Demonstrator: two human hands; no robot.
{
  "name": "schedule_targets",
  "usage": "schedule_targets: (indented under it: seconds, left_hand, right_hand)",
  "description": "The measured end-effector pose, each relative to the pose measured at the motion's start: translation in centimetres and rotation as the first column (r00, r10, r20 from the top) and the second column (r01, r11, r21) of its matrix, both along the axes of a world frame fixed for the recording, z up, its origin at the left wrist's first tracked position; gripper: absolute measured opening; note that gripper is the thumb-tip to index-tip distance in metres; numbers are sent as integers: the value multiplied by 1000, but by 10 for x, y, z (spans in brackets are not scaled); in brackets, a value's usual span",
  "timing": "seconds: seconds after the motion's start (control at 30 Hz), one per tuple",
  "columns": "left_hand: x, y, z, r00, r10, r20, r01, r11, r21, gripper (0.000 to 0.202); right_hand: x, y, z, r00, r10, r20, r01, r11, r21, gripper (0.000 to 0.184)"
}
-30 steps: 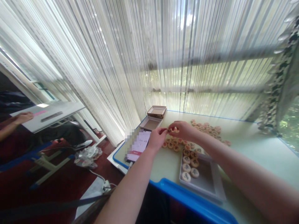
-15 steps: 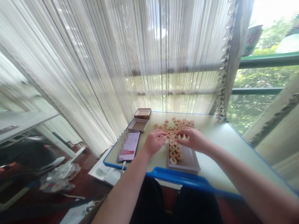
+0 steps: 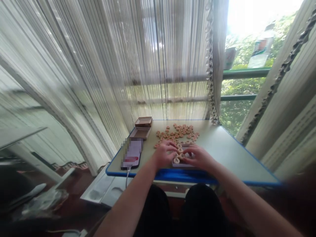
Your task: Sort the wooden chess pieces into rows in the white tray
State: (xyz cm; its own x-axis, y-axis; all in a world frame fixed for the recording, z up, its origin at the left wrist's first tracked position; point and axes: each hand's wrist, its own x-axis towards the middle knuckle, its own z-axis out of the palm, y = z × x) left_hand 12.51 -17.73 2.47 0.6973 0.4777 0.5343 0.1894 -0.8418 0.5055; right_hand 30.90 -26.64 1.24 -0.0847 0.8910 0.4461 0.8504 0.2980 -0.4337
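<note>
A shallow box [image 3: 184, 165] near the table's front edge holds round wooden Chinese chess pieces [image 3: 176, 160], set in rows at its left side. My left hand [image 3: 165, 154] lies over the box's left wall, fingers apart and tips touching the pieces. From the right, my right hand [image 3: 199, 157] reaches into the box, with thumb and fingertips closed around a Chinese chess piece [image 3: 181, 156]. The inside of the box to the right is partly hidden by this hand. Beyond both hands, many loose pieces [image 3: 181, 133] with carved marks are scattered on the table.
On the table's left are a phone [image 3: 133, 154] with a cable [image 3: 127, 177], an open box part [image 3: 140, 133] and another brown box part [image 3: 143, 121] behind it. The table [image 3: 222, 154] has a blue rim. Sheer curtains [image 3: 158, 65] hang behind it.
Both hands have come down onto the pieces in the box, and the right fingers have closed in. The camera view has turned somewhat to the right.
</note>
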Motion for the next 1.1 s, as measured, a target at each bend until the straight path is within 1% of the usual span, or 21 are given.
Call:
schedule_targets:
  seconds: [0.23, 0.37, 0.53, 0.7, 0.87, 1.1]
  left_hand:
    - [1, -3, 1, 994, -53, -94, 60, 996, 72, 15]
    - [1, -3, 2, 988, -47, -145, 61, 994, 94, 15]
    - [1, -2, 2, 990, -33, -141, 50, 992, 115, 16]
    - [1, -2, 2, 994, -15, -107, 25, 995, 97, 17]
    - [1, -2, 1, 992, -28, -121, 39, 995, 92, 15]
    - [2, 0, 0, 990, -43, -136, 55, 995, 82, 16]
  right_hand:
    - [-1, 2, -4, 999, -22, 35, 22, 1000, 3, 24]
    - [-1, 1, -4, 998, -49, 29, 49, 999, 4, 22]
    - [-1, 1, -4, 999, -54, 4, 54, 998, -12, 20]
    - [0, 0, -2, 998, -63, -5, 63, 998, -19, 18]
    - [-1, -1, 0, 998, -54, -21, 54, 999, -1, 20]
    - [-2, 3, -3, 998, -47, -29, 47, 999, 12, 19]
